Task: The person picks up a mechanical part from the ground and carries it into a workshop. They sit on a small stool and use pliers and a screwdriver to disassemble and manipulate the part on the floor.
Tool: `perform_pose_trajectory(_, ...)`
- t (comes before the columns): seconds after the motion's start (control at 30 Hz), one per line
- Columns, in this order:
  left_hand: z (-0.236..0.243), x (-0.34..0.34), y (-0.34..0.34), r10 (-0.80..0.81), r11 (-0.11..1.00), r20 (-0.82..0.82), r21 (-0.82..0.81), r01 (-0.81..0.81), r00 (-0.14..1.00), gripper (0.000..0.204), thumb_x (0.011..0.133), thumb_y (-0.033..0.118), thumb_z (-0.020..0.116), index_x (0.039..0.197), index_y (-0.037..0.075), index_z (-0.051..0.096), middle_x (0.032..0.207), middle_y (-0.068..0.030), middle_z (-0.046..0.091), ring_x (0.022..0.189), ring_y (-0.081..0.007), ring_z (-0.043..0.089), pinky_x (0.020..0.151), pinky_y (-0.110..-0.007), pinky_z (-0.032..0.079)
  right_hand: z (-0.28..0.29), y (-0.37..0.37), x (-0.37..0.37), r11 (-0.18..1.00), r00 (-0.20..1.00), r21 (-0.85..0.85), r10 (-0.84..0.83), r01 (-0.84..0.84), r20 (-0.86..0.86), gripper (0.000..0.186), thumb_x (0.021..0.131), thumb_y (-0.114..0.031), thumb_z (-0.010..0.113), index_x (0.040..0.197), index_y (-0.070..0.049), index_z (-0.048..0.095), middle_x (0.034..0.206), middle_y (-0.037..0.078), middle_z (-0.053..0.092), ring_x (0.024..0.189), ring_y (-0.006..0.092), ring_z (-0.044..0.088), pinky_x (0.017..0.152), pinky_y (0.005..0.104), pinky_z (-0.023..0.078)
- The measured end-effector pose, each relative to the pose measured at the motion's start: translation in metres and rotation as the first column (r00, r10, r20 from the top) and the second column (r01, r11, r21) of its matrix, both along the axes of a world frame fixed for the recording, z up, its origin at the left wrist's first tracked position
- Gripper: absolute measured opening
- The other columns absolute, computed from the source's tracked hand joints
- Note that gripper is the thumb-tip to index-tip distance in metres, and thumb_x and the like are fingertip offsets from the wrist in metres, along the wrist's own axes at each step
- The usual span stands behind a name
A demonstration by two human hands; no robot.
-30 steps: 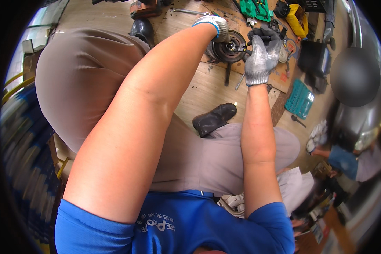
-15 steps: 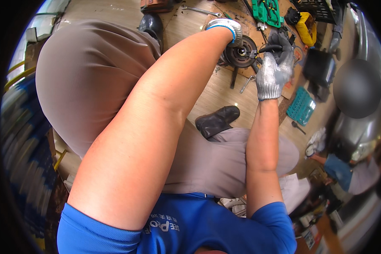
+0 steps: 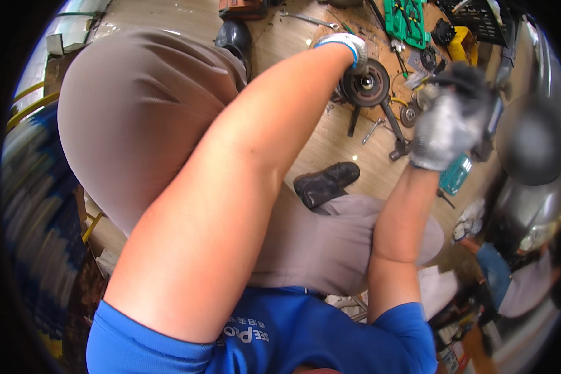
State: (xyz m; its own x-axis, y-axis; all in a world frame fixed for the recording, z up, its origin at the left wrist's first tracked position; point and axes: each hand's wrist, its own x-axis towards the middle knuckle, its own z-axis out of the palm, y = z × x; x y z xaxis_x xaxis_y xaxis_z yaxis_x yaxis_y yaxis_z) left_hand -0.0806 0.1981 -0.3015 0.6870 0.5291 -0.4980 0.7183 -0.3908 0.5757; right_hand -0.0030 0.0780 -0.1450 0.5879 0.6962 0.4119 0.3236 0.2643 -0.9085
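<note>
My left hand point(image 3: 354, 53), in a pale glove with a blue cuff, is curled over the upper left edge of a dark round metal part point(image 3: 364, 87) with a hub at its centre, lying on cardboard point(image 3: 385, 109). My right hand point(image 3: 447, 115), in a grey, dark-fingered glove, is smeared by motion right of that part; I cannot make out its fingers or whether it holds anything. Near it lie small round parts point(image 3: 408, 114) and a spanner point(image 3: 372, 131).
A green tool case point(image 3: 405, 23), a yellow container point(image 3: 464, 43), a black crate point(image 3: 474, 19), a long spanner point(image 3: 308, 19) and a teal case point(image 3: 455, 174) surround the work. A grey vehicle point(image 3: 539, 206) stands right; another person's legs point(image 3: 492, 268) are at lower right.
My right hand has swung right, away from the round part, and blurred. My left hand and the round part sit farther right in the picture, along with the surroundings.
</note>
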Motion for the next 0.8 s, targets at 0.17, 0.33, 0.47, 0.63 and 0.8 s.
perform_pose_trajectory(0.17,0.002,-0.008,-0.004,-0.036,0.994,0.016,0.108,0.034,0.999,0.052,0.082,0.047,0.064,0.095,-0.003,0.075,0.092,-0.0240,0.073,0.085,-0.0336,0.072,0.080,-0.041,0.056,0.073,-0.016,0.029,0.997,0.999,0.082,0.016,-0.013,-0.034,0.049,0.079,0.022,0.049,0.122,0.003,0.058,0.113,0.013,0.066,0.101,0.0202,0.065,0.086,0.0302,0.057)
perform_pose_trajectory(0.33,0.028,-0.008,-0.013,0.004,0.995,-0.025,0.098,-0.002,1.000,0.050,0.086,0.044,0.062,0.100,-0.002,0.075,0.101,-0.0236,0.072,0.095,-0.0352,0.071,0.088,-0.042,0.055,0.020,-0.035,0.095,0.990,0.994,-0.141,-0.022,0.007,-0.109,0.038,0.082,0.016,0.054,0.116,0.001,0.060,0.103,0.006,0.064,0.089,0.0136,0.060,0.083,0.0274,0.050)
perform_pose_trajectory(0.47,0.035,-0.008,-0.013,-0.037,0.994,-0.089,0.102,0.046,0.995,0.052,0.088,0.045,0.058,0.105,-0.002,0.074,0.108,-0.0242,0.071,0.103,-0.0365,0.069,0.092,-0.041,0.054,-0.029,-0.052,0.110,0.804,0.926,-0.572,-0.325,0.163,-0.193,0.034,0.090,0.002,0.059,0.125,0.003,0.060,0.103,0.009,0.065,0.087,0.0174,0.061,0.076,0.0299,0.052)
perform_pose_trajectory(0.63,0.038,-0.001,-0.011,-0.083,0.992,-0.186,0.077,0.099,0.979,0.047,0.091,0.041,0.057,0.108,0.000,0.074,0.111,-0.0229,0.071,0.103,-0.0349,0.070,0.092,-0.041,0.054,-0.109,-0.079,0.136,0.804,0.831,-0.516,-0.483,0.297,-0.274,0.015,0.097,-0.008,0.054,0.101,0.002,0.065,0.079,0.004,0.064,0.068,0.0135,0.058,0.060,0.0292,0.046)
perform_pose_trajectory(0.8,0.037,0.011,-0.014,-0.175,0.966,-0.200,0.156,0.207,0.964,0.038,0.093,0.033,0.053,0.099,0.003,0.076,0.101,-0.0239,0.072,0.097,-0.0365,0.071,0.085,-0.043,0.056,-0.170,-0.095,0.161,0.696,0.680,-0.489,-0.689,0.526,-0.251,0.018,0.098,-0.011,0.056,0.095,0.004,0.065,0.085,0.009,0.070,0.075,0.0191,0.064,0.067,0.0339,0.050)
